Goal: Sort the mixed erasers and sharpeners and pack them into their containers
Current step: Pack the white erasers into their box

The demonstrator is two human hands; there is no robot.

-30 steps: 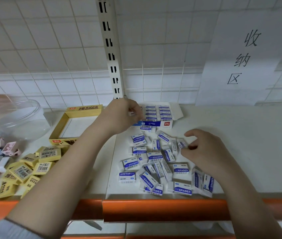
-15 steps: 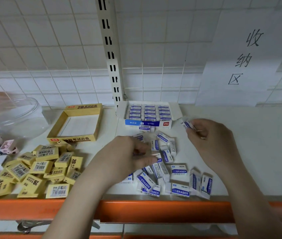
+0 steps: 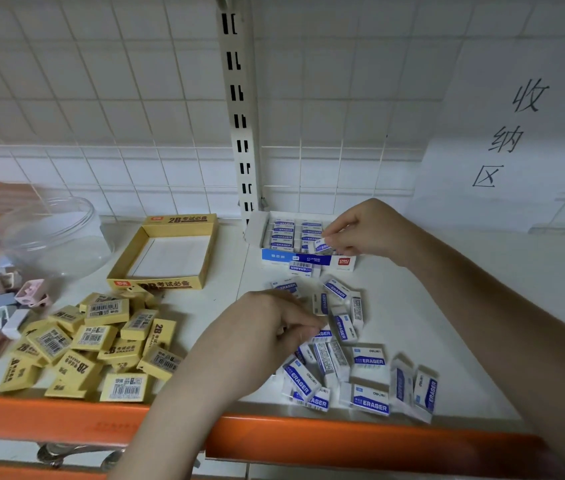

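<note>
Right hand [image 3: 364, 228] moved back to blue-white box [image 3: 308, 259], pinching one eraser [image 3: 321, 244] over its rows; left hand [image 3: 270, 327] pinches another eraser [image 3: 322, 334] from loose pile.

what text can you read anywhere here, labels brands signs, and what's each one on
"收纳区": paper sign on the wall.
"2B 考试必备": rim of the empty yellow box.
"2B": loose yellow erasers; their barcodes and small print are unreadable.
"ERASER": loose white and blue erasers, and those packed in the white box.
"CLASSIC" and "deli": front of that box; the rest is too small.
</note>
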